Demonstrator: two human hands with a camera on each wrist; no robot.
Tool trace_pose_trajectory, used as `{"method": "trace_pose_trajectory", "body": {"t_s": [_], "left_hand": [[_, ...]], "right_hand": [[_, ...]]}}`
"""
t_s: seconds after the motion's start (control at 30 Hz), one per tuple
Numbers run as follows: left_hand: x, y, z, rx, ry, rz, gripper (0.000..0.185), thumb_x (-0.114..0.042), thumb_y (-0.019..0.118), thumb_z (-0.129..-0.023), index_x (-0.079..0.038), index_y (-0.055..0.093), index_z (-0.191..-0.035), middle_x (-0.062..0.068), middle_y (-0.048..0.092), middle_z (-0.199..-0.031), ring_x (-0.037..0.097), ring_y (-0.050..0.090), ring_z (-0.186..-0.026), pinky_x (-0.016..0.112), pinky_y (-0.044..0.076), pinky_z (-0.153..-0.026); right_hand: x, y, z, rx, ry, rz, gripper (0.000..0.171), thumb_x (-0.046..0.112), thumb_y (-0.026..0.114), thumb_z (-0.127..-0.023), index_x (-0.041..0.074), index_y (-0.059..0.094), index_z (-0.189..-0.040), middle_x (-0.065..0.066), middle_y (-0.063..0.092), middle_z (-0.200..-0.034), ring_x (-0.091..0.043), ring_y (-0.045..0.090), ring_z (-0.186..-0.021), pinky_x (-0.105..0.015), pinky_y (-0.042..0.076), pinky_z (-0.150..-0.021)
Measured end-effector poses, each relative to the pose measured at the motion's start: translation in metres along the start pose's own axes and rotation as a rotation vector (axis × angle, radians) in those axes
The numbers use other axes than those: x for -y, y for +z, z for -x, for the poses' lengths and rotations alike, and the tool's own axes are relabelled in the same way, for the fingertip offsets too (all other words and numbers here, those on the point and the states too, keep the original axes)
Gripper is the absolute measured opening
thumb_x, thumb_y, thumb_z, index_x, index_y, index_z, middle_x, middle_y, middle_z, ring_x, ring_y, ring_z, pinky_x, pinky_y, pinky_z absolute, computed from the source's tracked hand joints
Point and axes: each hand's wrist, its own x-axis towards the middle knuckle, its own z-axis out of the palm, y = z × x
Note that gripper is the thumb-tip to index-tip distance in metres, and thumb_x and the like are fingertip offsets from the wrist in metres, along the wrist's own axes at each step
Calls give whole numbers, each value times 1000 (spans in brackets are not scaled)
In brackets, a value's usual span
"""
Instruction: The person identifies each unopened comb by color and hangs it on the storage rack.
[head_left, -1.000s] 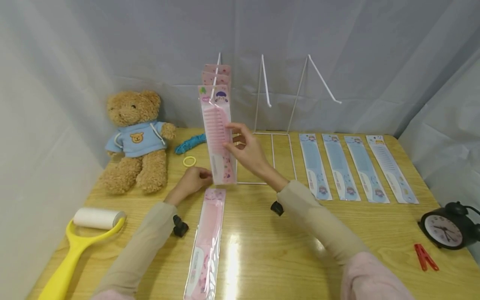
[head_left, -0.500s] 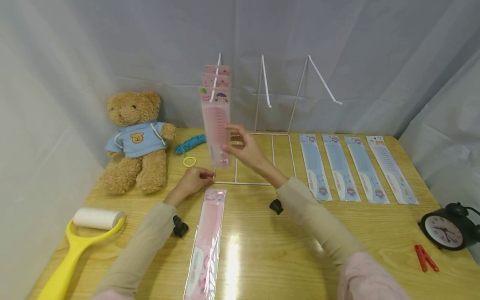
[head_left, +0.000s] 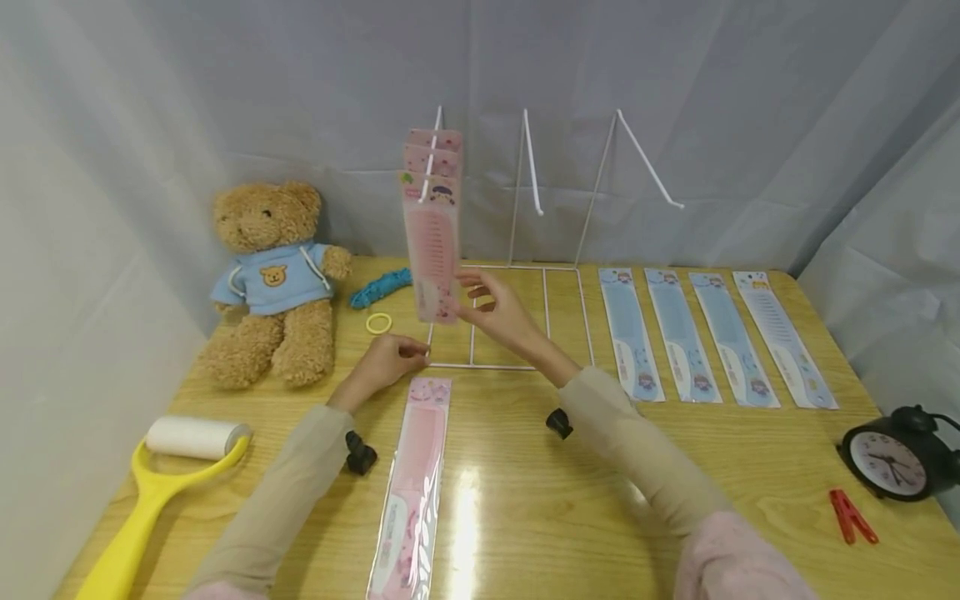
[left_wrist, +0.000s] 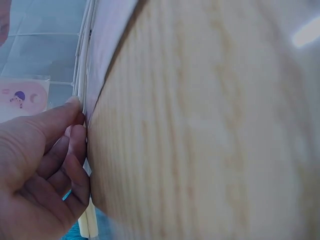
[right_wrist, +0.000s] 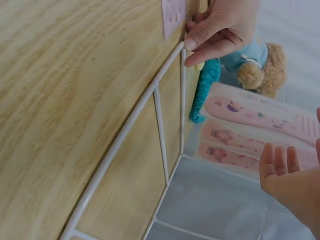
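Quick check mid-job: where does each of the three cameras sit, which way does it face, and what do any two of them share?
Head: looks forward and down on the table; both sleeves, left hand at the white wire rack, right hand by the hanging pink combs.
Left wrist: low along the tabletop; left-hand fingers pinch the rack's wire.
Right wrist: along the table toward the teddy bear; open right-hand fingertips.
Shared: right wrist and head both show the left hand's grip on the rack.

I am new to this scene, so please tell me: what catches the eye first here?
The pink comb packs hanging on the white wire rack at the table's middle, with the right hand beside them. The left hand pinches the rack's base corner. Four blue comb packs lie at right, a teddy bear at left.
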Motion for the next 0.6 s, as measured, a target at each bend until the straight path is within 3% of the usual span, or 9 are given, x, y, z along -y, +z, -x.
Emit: {"method": "trace_pose_trajectory", "body": {"t_s": [0.27,0.6], "left_hand": [[0,0,-1,-2,-17,14,24,-9,66,-89,5,69,-108,21,70,-102,32,65,-96,43,52,-85],[2,2,0,-20,-5,4,23,-8,67,-88,5,70,-106,19,70,-98,30,65,-92,42,52,-83]], "right_hand": [[-8,5,16,-2,35,82,46,7,65,-86,2,52,-129,-22,52,-123,-35,53,-107,-40,49,-88],[-22,27,52,134,179,128,48,7,67,-85,1,51,-129,-25,54,-117,-31,55,-99,-37,51,-82]]}}
